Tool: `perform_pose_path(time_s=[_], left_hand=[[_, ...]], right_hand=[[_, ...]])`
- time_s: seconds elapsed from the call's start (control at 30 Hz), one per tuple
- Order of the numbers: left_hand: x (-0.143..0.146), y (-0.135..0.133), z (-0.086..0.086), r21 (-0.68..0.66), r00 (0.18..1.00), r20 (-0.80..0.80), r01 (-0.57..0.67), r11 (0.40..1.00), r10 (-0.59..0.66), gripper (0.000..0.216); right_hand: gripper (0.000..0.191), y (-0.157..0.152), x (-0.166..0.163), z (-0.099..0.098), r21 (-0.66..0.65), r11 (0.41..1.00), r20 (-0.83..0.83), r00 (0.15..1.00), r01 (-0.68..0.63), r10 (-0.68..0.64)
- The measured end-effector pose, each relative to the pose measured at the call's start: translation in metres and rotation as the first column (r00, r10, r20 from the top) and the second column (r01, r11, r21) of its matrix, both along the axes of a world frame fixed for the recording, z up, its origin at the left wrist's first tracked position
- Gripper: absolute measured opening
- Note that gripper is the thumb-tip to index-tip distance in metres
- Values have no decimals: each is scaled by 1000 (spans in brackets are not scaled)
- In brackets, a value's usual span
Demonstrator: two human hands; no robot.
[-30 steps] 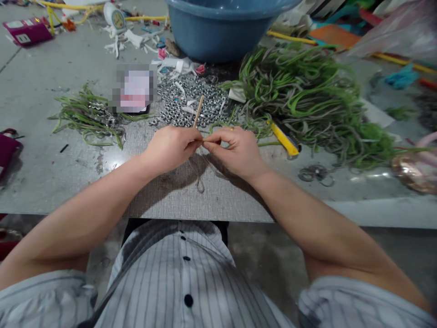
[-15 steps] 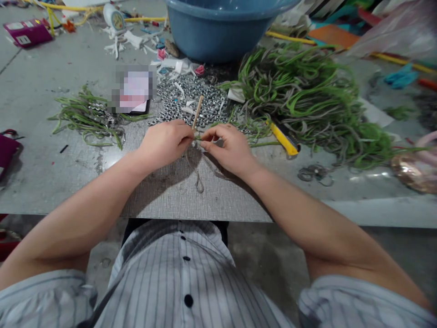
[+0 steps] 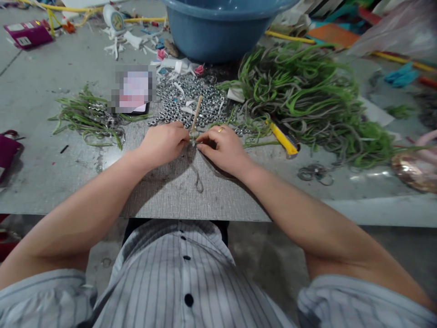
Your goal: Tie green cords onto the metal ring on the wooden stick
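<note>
My left hand (image 3: 166,142) is closed in a pinch on a green and grey cord (image 3: 198,184), whose grey loop hangs toward me on the table. Facing it, my right hand (image 3: 223,148) pinches the same cord between thumb and fingers, with a ring on one finger. A thin wooden stick (image 3: 197,111) rises from the spot between my hands; its lower end is hard to make out. Just beyond lies a spread of small shiny metal beads (image 3: 206,102). The fingertips partly hide the stretch of cord between them.
A blue basin (image 3: 215,34) stands at the back. To the right are a large heap of green and grey cords (image 3: 297,91) and a yellow utility knife (image 3: 283,138). A smaller cord bundle (image 3: 87,116) and a blurred phone (image 3: 136,91) lie left.
My right hand has shifted slightly left, its fingers curling closer over the cord. My left hand has drawn back a little to the left.
</note>
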State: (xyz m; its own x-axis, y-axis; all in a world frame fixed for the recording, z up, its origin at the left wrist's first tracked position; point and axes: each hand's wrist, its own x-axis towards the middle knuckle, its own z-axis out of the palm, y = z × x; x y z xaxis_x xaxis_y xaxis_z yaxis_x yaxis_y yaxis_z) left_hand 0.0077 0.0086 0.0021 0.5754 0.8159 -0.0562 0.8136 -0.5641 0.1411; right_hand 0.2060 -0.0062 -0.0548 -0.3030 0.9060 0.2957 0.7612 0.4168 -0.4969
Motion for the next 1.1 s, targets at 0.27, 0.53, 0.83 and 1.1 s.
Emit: perform_pose_path(time_s=[0.27, 0.53, 0.83, 1.1], left_hand=[[1, 3, -10, 21, 997, 73, 0, 1000, -1, 34], [1, 6, -19, 22, 986, 167, -5, 1000, 1, 32], [7, 1, -15, -21, 988, 138, -63, 998, 65, 31], [7, 1, -18, -9, 988, 141, -62, 998, 62, 31]], right_hand=[[13, -1, -2, 0, 4, 1000, 37, 999, -10, 9], [12, 0, -2, -1, 18, 1000, -9, 1000, -10, 10], [9, 2, -3, 0, -1, 1000, -9, 1000, 11, -11], [12, 3, -7, -1, 32, 999, 52, 998, 18, -20]])
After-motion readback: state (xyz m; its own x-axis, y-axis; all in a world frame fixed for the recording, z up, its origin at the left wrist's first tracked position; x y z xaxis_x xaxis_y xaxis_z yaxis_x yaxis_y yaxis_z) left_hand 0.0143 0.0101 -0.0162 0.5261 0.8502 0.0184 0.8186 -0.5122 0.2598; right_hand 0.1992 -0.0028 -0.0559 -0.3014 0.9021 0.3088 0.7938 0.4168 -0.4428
